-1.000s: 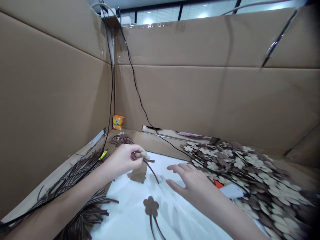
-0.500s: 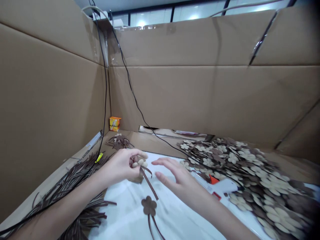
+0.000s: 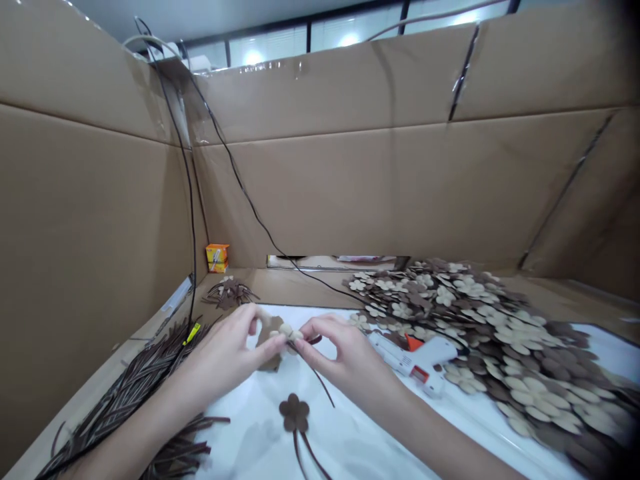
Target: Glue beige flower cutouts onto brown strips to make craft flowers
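Observation:
Between both hands is a cream flower [image 3: 287,331] with dark brown strips hanging from it. My left hand [image 3: 245,340] pinches its left side between thumb and fingers. From the right, my right hand [image 3: 333,343] pinches the flower's edge near the top of the strips. Behind the fingers lies a tan piece of cardboard [image 3: 270,343], partly hidden. Below the hands, a dark brown flower [image 3: 295,413] with two strips rests flat on the white sheet [image 3: 250,413].
A white glue gun [image 3: 425,360] lies right of my right hand, beside a heap of brown and cream flowers [image 3: 470,300]. Bundled brown strips [image 3: 135,387] lie at left. Finished-looking flowers [image 3: 230,291] and an orange box [image 3: 217,258] stand behind. A black cable [image 3: 255,210] crosses the back.
My right hand has moved left and closed on the flower, where before it was open and apart. The flower is now held in both hands. The view has shifted slightly.

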Motion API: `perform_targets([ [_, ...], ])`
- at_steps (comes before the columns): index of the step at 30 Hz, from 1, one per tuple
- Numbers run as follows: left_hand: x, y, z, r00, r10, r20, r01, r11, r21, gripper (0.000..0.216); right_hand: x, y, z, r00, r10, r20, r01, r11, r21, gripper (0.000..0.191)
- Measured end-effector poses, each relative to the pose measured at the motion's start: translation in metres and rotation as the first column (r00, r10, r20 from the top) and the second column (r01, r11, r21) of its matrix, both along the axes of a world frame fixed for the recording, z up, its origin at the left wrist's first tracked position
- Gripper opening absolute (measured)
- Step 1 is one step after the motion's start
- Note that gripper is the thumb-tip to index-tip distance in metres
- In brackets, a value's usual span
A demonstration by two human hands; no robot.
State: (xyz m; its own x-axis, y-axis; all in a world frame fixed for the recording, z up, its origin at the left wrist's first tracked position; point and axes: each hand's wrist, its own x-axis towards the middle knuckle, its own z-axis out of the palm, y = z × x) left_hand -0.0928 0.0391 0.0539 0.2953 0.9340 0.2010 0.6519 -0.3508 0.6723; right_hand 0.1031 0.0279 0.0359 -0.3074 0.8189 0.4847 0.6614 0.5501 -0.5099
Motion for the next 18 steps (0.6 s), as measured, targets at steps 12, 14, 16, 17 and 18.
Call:
perform_targets([
  [12,0.019,0.006,-0.011,0.871,-0.023,0.49,0.291,0.828,-0.479,0.046,0.008,-0.017,-0.014,0.859,-0.308,0.41,-0.164,0.593,0.789,0.031],
  [14,0.016,0.006,-0.009,0.848,-0.028,0.53,0.295,0.855,-0.427,0.042,0.01,-0.018,-0.018,0.877,-0.227,0.424,-0.183,0.658,0.73,0.031],
  [16,0.012,0.008,-0.008,0.84,-0.038,0.541,0.285,0.88,-0.381,0.04,0.011,-0.019,-0.02,0.877,-0.107,0.469,-0.274,0.691,0.669,0.03],
  [17,0.01,0.009,-0.007,0.842,-0.05,0.538,0.28,0.892,-0.356,0.039,0.011,-0.019,-0.02,0.868,-0.048,0.494,-0.335,0.677,0.655,0.03],
  [18,0.009,0.01,-0.007,0.846,-0.067,0.53,0.275,0.905,-0.324,0.038,0.011,-0.019,-0.019,0.856,0.003,0.518,-0.396,0.648,0.651,0.029],
])
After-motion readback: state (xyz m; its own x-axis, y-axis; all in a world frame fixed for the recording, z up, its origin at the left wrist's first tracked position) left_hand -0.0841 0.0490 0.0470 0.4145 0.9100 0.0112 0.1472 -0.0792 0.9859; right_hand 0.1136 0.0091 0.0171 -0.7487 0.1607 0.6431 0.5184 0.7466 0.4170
